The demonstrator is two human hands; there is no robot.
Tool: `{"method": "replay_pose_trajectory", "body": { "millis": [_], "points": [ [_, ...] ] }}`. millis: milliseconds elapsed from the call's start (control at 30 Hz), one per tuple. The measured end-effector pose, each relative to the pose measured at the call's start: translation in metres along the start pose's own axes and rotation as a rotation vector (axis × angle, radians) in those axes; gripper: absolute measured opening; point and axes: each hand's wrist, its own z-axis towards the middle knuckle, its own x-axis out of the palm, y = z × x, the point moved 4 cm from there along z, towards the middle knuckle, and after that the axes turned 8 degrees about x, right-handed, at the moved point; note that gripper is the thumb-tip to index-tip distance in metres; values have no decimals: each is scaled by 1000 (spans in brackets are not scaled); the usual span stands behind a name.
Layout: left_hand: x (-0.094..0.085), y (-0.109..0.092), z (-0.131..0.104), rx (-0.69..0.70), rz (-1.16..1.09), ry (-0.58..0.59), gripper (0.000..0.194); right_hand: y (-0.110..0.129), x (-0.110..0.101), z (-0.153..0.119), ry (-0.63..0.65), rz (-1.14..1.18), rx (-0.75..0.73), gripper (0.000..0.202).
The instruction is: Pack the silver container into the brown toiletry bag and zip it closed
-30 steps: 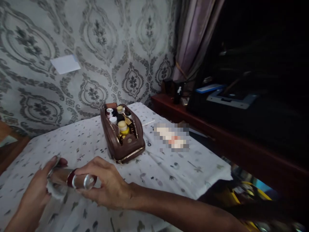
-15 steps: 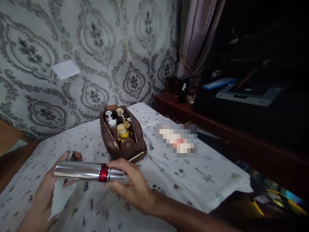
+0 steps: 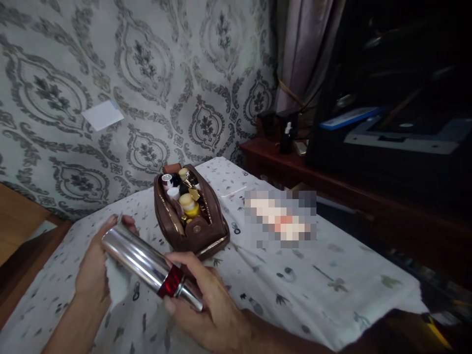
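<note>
The right hand (image 3: 214, 309) had its fingers partly closed, thumb on the near side and index finger on the far side, gripping the silver bottle (image 3: 138, 255) around its red band (image 3: 171, 282) and narrow end. The left hand (image 3: 92, 265) had its fingers loosely curled, with the white cloth (image 3: 117, 278) caught in them and hanging below; the bottle's broad end lay against that hand and cloth (how firmly the left fingers pressed, one could not tell).

The left wrist angled up from the lower left, thumb uppermost. The right forearm came in from the lower right, the back of the hand showing.

The bottle lay aslant between the hands, above the worktop (image 3: 317, 314). Its long axis ran from the broad end at the left fingers down to the narrow end by the right palm, which pointed to the lower right, nearer the person.

Just beyond the right fingers, a brown bag (image 3: 165, 223) stood unzipped, with a yellow jar (image 3: 190, 205) and other small containers inside. Farther off to the right of the fingers lay something hidden by a pixelated patch. Well beyond the fingers, a dark dropper bottle (image 3: 286, 140) stood on a reddish-brown ledge (image 3: 263, 151).
</note>
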Motion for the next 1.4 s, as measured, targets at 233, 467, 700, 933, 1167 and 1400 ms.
{"method": "replay_pose_trajectory", "body": {
  "millis": [233,467,700,933,1167,1400],
  "points": [
    [28,-41,21,478,351,132,41,7,-25,5,-188,330,84,50],
    [38,-27,24,744,1070,446,52,26,-59,4,-324,321,86,50],
    [37,-20,17,686,892,355,48,23,-72,7,-348,259,74,42],
    [37,-10,15,659,805,350,48,44,-76,25,-382,-232,20,37],
    [36,-7,14,718,700,366,46,66,-58,44,-337,-672,-27,33],
    [34,-3,12,701,668,371,48,72,-40,60,-319,-937,0,35]
  ]
}}
